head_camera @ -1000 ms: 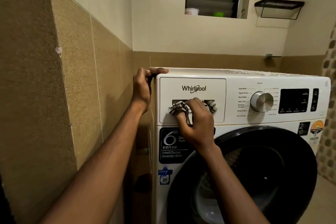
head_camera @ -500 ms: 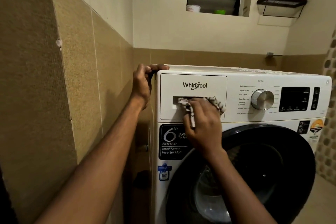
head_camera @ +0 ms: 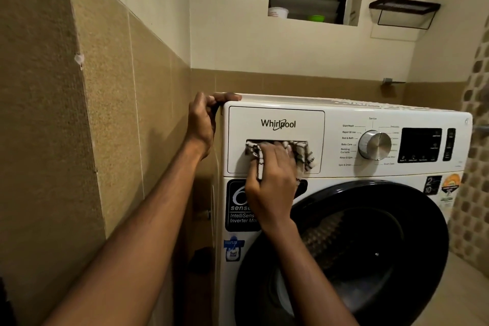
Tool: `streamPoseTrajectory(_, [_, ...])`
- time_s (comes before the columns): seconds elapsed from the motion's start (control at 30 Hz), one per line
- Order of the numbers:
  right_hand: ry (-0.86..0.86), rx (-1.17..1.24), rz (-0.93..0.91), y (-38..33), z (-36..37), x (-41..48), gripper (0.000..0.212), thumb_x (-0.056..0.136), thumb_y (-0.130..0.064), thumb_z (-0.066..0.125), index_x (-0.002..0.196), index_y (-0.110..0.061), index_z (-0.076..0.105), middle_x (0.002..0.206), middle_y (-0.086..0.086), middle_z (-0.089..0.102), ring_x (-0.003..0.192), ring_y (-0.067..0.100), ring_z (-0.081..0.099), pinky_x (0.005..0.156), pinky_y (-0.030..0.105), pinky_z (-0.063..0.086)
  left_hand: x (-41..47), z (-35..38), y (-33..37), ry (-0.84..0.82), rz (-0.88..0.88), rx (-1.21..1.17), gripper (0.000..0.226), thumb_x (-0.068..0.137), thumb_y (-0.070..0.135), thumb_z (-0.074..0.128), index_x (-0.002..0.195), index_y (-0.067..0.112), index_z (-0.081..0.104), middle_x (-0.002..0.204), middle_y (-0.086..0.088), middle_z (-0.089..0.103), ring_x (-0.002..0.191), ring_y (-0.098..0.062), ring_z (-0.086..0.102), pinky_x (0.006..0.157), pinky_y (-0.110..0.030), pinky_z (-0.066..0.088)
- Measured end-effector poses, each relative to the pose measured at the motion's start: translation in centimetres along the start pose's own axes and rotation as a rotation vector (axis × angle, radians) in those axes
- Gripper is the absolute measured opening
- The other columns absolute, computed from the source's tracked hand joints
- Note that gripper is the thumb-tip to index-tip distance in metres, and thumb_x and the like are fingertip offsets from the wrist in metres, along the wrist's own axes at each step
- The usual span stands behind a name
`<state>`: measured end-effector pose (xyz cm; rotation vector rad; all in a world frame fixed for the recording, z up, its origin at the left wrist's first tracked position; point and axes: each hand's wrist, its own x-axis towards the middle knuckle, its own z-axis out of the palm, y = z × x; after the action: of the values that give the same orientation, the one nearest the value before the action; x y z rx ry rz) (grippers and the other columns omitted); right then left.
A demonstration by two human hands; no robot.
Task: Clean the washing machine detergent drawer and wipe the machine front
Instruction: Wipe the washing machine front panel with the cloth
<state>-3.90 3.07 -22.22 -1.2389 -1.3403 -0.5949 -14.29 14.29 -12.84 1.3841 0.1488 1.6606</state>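
Whirlpool drawer [head_camera: 243, 127]; right hand [head_camera: 272, 185] tight around cloth [head_camera: 304, 156], left hand [head_camera: 201, 122] around machine corner [head_camera: 230, 106].

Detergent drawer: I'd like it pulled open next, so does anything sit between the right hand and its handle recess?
Yes: the black-and-white checked cloth is bunched in the handle recess of the white detergent drawer, under the right hand, which grips it. Nothing else visible is in the way.

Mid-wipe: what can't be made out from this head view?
- White detergent drawer, handle recess: covered by checked black-and-white cloth and right hand.
- Dark display panel: labels too small.
- Round black door: bottom cut off by frame edge.
- Left hand: fingertips behind white washing machine corner.
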Motion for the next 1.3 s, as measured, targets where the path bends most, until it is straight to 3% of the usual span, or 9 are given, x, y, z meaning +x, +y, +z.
streamPoseTrajectory(0.2, [0.282,0.628,0.181,0.4,-2.6,-0.7,0.017,0.088,-0.018,0.047,0.089,-0.013,0.063,0.082,-0.003,0.063,0.077,0.011,0.057,0.068,0.03,0.044,0.1,-0.3,0.1,-0.021,-0.007,0.012,0.05,0.082,0.024,0.03,0.08,-0.004,0.071,0.092,-0.016,0.076,0.108,-0.031,0.065,0.104,-0.037,0.045])
streamPoseTrajectory(0.37, [0.693,0.884,0.48,-2.5,-3.2,1.7,0.016,0.096,-0.018,0.044,0.097,-0.019,0.059,0.091,-0.004,0.064,0.085,0.007,0.06,0.076,0.022,0.048,0.0,-0.2,0.2,-0.026,-0.004,0.02,0.051,0.082,0.025,0.03,0.081,-0.003,0.072,0.094,-0.017,0.076,0.108,-0.03,0.065,0.102,-0.035,0.046])
streamPoseTrajectory(0.47, [0.365,0.527,0.096,-2.7,-2.0,3.5,0.03,0.095,-0.027,0.045,0.121,-0.015,0.055,0.118,0.014,0.063,0.114,0.022,0.058,0.092,0.045,0.051,-0.2,-0.2,0.3,-0.024,0.014,0.039,0.051,0.085,0.023,0.028,0.081,-0.002,0.073,0.093,-0.015,0.076,0.106,-0.027,0.066,0.098,-0.033,0.048])
streamPoseTrajectory(0.6, [-0.12,-0.361,-0.378,1.7,-0.7,4.4,0.064,0.094,-0.056,0.04,0.153,-0.03,0.031,0.161,-0.001,0.026,0.15,0.019,0.016,0.12,0.049,0.013,-0.3,-0.2,0.3,-0.038,-0.008,0.042,0.052,0.085,0.024,0.028,0.082,0.001,0.075,0.096,-0.014,0.076,0.103,-0.026,0.067,0.093,-0.032,0.048])
streamPoseTrajectory(0.8, [0.012,-0.261,0.219,2.7,-1.4,6.1,0.068,0.093,-0.06,0.018,0.156,-0.037,0.007,0.165,-0.007,0.0,0.151,0.014,-0.007,0.12,0.052,-0.003,0.0,0.0,0.2,0.0,-0.001,0.018,0.048,0.079,0.023,0.032,0.08,-0.005,0.07,0.091,-0.017,0.075,0.107,-0.03,0.065,0.104,-0.036,0.046])
streamPoseTrajectory(0.87, [-0.018,-0.23,0.202,0.6,-0.6,5.9,0.067,0.096,-0.058,0.017,0.156,-0.035,0.002,0.165,-0.004,-0.006,0.151,0.017,-0.011,0.12,0.051,-0.004,-0.1,0.0,0.1,-0.004,-0.009,0.019,0.049,0.079,0.025,0.032,0.08,-0.005,0.071,0.091,-0.017,0.076,0.105,-0.029,0.066,0.103,-0.035,0.046])
streamPoseTrajectory(1.03, [-0.258,-0.411,-0.404,2.5,-0.5,1.7,0.066,0.099,-0.053,0.034,0.157,-0.033,0.008,0.165,-0.003,0.001,0.152,0.018,-0.002,0.121,0.047,0.011,-0.1,-0.1,0.3,-0.018,-0.024,0.017,0.052,0.079,0.027,0.032,0.081,-0.002,0.074,0.098,-0.02,0.074,0.107,-0.03,0.065,0.103,-0.039,0.046])
streamPoseTrajectory(1.23, [-0.065,-0.273,0.24,3.8,-1.8,1.6,0.069,0.096,-0.058,0.018,0.156,-0.032,-0.004,0.164,-0.004,-0.014,0.15,0.015,-0.014,0.121,0.053,0.002,-0.4,0.2,0.4,0.016,-0.011,0.035,0.051,0.084,0.023,0.029,0.079,0.0,0.074,0.094,-0.017,0.076,0.103,-0.028,0.065,0.098,-0.035,0.047])
streamPoseTrajectory(1.3, [-0.084,-0.242,0.231,2.0,-0.8,1.2,0.071,0.097,-0.059,0.02,0.156,-0.03,-0.008,0.163,0.0,-0.018,0.15,0.019,-0.016,0.121,0.054,-0.002,-0.5,0.3,0.5,0.021,-0.013,0.035,0.05,0.085,0.022,0.028,0.081,-0.002,0.072,0.093,-0.016,0.076,0.102,-0.026,0.066,0.095,-0.031,0.048])
